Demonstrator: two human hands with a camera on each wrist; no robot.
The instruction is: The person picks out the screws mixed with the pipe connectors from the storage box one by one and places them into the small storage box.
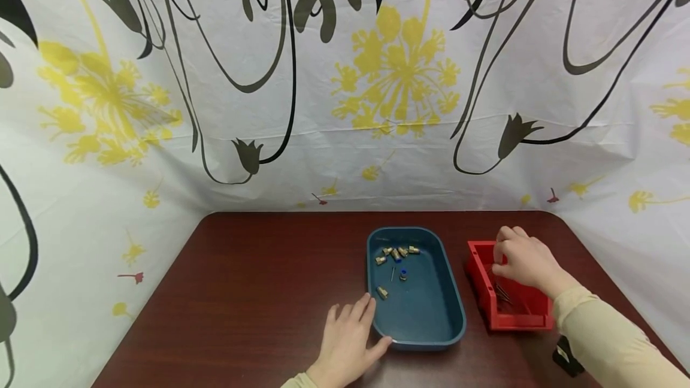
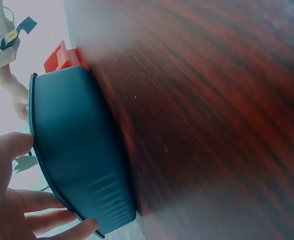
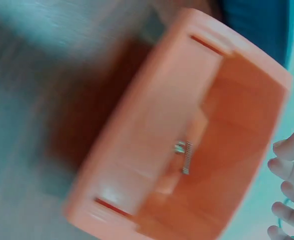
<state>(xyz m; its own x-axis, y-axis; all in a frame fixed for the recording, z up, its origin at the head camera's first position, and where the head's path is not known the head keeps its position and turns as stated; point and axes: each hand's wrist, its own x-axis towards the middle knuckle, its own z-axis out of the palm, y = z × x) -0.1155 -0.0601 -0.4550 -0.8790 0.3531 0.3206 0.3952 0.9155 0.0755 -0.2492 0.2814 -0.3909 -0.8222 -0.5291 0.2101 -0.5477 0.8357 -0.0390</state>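
Note:
My left hand (image 1: 347, 340) touches the near left corner of a blue tray (image 1: 426, 340), its fingers spread along the rim. In the left wrist view, the thumb and fingertips lie at the tray's edge. Several small brass fittings (image 1: 382, 292), some with blue parts, lie in the tray beside a thin pin-like piece (image 1: 392, 274). Above the red bin (image 1: 520, 321) hovers my right hand (image 1: 525, 257), its fingers loosely bent and nothing visible between them. Thin metal pieces (image 1: 502, 293) lie inside the bin; in the right wrist view one looks like a threaded screw (image 3: 187, 157).
The dark brown table (image 1: 259, 280) extends left of the tray. Partly hidden by the right sleeve, a small black object (image 1: 567, 358) lies near the bin. Behind the table hangs a white cloth (image 1: 334, 106) with flower prints.

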